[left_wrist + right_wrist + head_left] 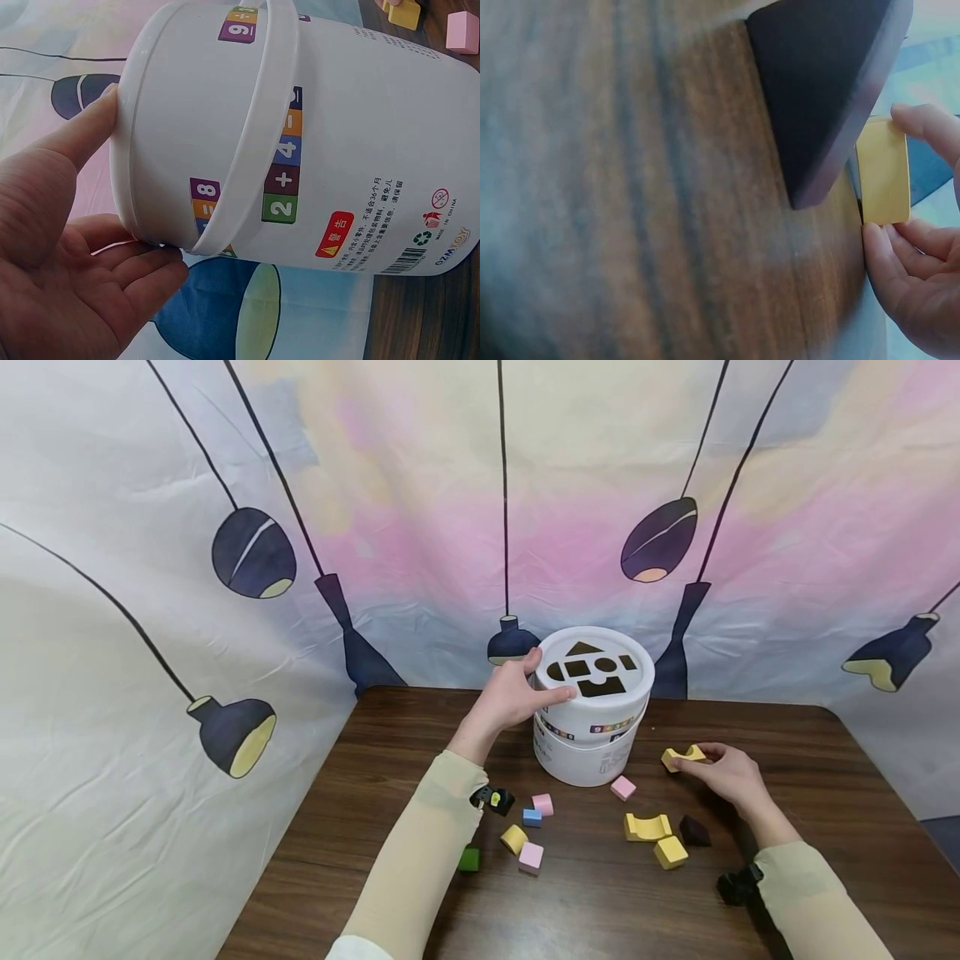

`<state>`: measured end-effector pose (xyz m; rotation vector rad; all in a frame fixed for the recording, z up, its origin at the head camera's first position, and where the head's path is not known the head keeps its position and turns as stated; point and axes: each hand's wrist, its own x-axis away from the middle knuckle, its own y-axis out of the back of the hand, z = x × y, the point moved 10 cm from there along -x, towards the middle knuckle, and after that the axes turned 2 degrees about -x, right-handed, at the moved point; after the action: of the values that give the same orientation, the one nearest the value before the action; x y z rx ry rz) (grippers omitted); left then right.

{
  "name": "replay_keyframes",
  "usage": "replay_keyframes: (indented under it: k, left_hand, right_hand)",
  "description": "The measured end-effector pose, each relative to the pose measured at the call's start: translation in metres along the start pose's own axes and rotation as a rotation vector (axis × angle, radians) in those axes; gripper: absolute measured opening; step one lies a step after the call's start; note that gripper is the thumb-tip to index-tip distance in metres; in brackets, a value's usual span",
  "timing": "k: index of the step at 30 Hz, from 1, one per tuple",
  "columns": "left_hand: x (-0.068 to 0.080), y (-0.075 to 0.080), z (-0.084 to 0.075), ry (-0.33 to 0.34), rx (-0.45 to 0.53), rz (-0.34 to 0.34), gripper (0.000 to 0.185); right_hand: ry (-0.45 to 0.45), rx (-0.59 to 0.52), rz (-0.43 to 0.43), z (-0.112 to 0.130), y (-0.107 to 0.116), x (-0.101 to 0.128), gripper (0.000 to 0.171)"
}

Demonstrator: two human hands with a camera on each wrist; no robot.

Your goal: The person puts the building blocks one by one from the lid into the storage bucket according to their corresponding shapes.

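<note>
Yellow arch-shaped wooden block [683,755], pinched at the fingertips of the right hand [726,774], sits low over the dark wood table [825,793], just right of the white plastic shape-sorter bucket [592,727]. Left hand [513,693] curls round the rim of the bucket's lid [596,667], steadying it. Step in hand looks like pickup; next likely calls for lifting the block and matching it to the arch cut-out [600,686], loose blocks lying nearer the body.

White bucket [352,127] wall carries coloured squares: "9" near the rim, "8", then "2", "+", "4", "=" in a row. Red warning label with Chinese text, "MADE IN CHINA", a barcode, recycling mark.
</note>
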<state>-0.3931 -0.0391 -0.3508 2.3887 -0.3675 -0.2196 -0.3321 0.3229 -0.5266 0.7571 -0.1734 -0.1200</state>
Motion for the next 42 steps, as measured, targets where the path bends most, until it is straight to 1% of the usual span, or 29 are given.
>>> replay_keyframes:
  k: [7, 14, 21, 26, 30, 33, 42]
  left_hand:
    - [0.0, 0.0, 0.0, 0.003, 0.006, 0.004, 0.104]
    - [0.0, 0.0, 0.0, 0.002, 0.0, -0.007, 0.104]
    - [0.0, 0.0, 0.0, -0.002, 0.0, -0.007, 0.104]
    - [0.0, 0.0, 0.001, -0.005, 0.005, -0.008, 0.105]
    - [0.0, -0.001, 0.002, 0.002, 0.008, 0.001, 0.104]
    - [0.0, -0.001, 0.003, 0.007, 0.013, 0.0, 0.104]
    - [0.0, 0.0, 0.002, -0.012, 0.01, -0.008, 0.105]
  right_hand:
    - [0.011, -0.023, 0.009, 0.0, 0.001, 0.001, 0.096]
    - [0.033, -0.041, -0.024, 0.005, 0.007, 0.002, 0.089]
    - [0.035, -0.07, -0.049, 0.017, 0.017, 0.007, 0.094]
    - [0.046, -0.147, -0.094, 0.033, 0.032, 0.013, 0.095]
    - [0.056, -0.23, -0.151, 0.047, 0.045, 0.019, 0.091]
    - [0.077, -0.289, -0.169, 0.062, 0.053, 0.023, 0.088]
    - [0.111, -0.427, -0.265, 0.097, 0.074, 0.034, 0.083]
